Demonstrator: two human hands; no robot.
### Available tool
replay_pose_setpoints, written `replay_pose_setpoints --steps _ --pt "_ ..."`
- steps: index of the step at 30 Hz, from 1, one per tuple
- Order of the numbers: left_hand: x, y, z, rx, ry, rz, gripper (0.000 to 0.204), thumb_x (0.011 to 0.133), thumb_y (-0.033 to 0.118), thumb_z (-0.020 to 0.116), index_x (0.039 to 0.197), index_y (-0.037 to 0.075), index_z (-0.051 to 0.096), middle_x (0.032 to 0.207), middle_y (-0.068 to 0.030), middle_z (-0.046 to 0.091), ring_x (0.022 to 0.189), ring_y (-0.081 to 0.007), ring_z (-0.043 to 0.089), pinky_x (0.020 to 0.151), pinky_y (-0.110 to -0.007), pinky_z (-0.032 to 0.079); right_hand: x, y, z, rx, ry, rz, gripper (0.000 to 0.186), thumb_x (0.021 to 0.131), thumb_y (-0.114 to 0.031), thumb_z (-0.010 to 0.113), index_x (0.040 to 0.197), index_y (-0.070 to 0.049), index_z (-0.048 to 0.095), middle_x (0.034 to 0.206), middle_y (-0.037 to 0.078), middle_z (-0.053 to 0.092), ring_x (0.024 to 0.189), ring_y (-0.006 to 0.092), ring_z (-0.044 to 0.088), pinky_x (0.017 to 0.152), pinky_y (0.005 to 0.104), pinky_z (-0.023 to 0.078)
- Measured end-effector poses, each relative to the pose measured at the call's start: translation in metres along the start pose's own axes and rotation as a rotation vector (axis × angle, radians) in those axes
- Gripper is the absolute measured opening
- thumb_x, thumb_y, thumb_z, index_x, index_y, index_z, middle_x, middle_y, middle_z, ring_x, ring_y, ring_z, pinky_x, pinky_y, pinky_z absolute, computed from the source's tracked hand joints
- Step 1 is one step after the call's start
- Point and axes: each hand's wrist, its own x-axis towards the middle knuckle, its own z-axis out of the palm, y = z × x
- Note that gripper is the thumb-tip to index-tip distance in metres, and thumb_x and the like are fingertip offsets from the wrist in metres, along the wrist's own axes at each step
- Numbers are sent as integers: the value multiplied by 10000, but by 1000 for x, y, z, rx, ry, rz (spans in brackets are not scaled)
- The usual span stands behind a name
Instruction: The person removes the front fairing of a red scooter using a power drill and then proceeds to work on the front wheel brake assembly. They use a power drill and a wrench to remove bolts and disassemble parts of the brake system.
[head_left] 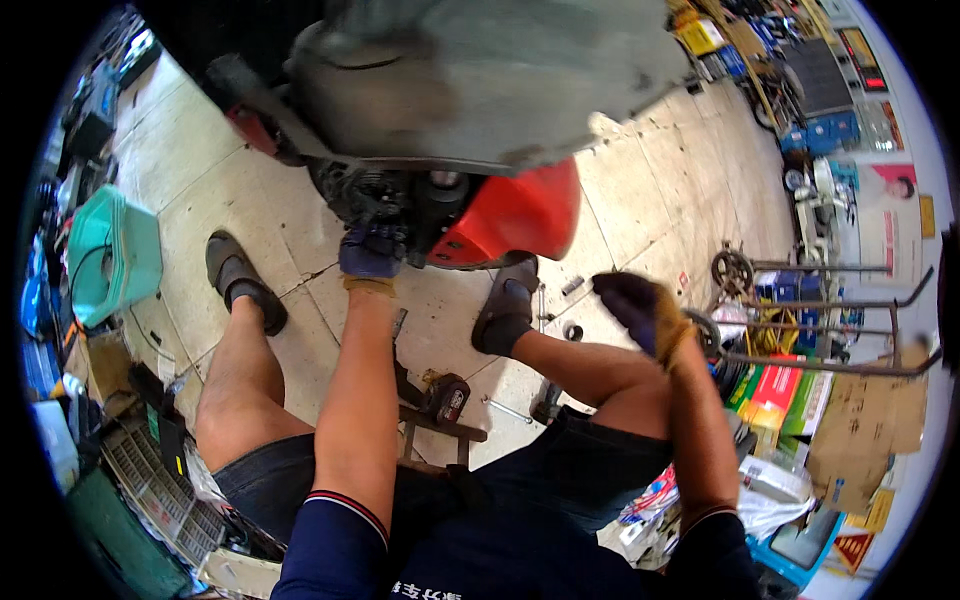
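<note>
In front of me stands a vehicle with a red body panel (525,215), a broad grey cover (490,85) and dark engine parts (365,190) beneath it. My left hand (370,258), in a dark purple work glove with a tan cuff, reaches up against those engine parts. Its fingers are hidden among them, so any grip cannot be made out. My right hand (640,308), gloved the same way and slightly blurred, hangs over the floor right of the red panel. Its fingers stretch out to the left, with nothing seen in them.
Between my legs lie a cordless power tool (447,398) and a low stool frame (450,430). A wrench (510,408), a metal socket (573,286) and a dark ring (573,331) lie on the tiles. Green tubs (140,255) stand left; a hand trolley (820,305) and cardboard (865,430) right.
</note>
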Motion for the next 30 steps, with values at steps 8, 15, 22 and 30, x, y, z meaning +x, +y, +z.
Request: replay_pose_setpoints --steps 8,15,22,30 --pt "6 21 -4 -2011 317 -253 417 959 267 431 1298 98 605 1330 -137 604 1209 -293 568 1036 -419 442 2 87 -105 -133 286 93 237 953 -172 648 1093 15 684 985 67 719 863 126 635 786 280 516" --pt "-10 22 1 -3655 -556 -129 511 925 342 518 1371 95 538 1350 -145 586 1241 -298 542 1050 -449 425 42 232 -15 -43 103 340 368 845 -331 663 1015 -8 712 943 212 714 835 312 687 795 399 533" --pt "0 13 15 -3120 -138 126 594 944 412 484 1455 114 438 1477 -131 465 1356 -287 438 1120 -440 354 40 307 41 143 -65 489 332 844 -323 684 966 -19 742 852 112 734 769 176 667 699 367 535" --pt "3 3 20 -3680 -76 -74 618 976 427 431 1508 119 360 1562 -118 365 1420 -278 364 1167 -426 298 45 296 -2 260 83 222 173 929 -164 639 953 -4 701 836 31 697 736 92 596 657 269 496"
